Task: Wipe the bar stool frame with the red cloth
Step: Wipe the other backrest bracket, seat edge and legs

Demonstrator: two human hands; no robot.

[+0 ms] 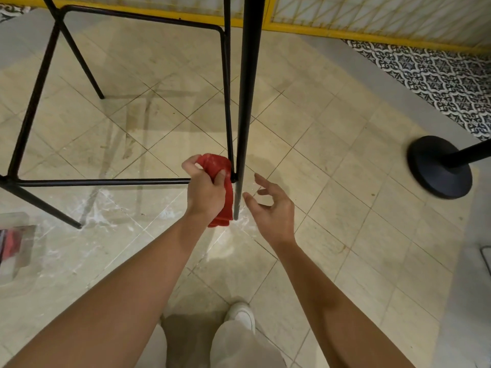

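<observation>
The left hand (206, 193) grips the bunched red cloth (219, 181) against the black bar stool frame (228, 102), at the corner where the footrest rail meets the near leg (a loose end hangs below the fist). The right hand (271, 211) hovers just right of that leg, fingers spread, holding nothing. A black stanchion base (438, 168) stands well apart on the beige tiled floor (332, 195).

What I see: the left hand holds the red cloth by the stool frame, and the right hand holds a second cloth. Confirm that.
Not quite. The right hand holds no second cloth: it is open and empty, fingers spread, as the head view shows. The left hand does hold the red cloth by the stool frame.
</observation>
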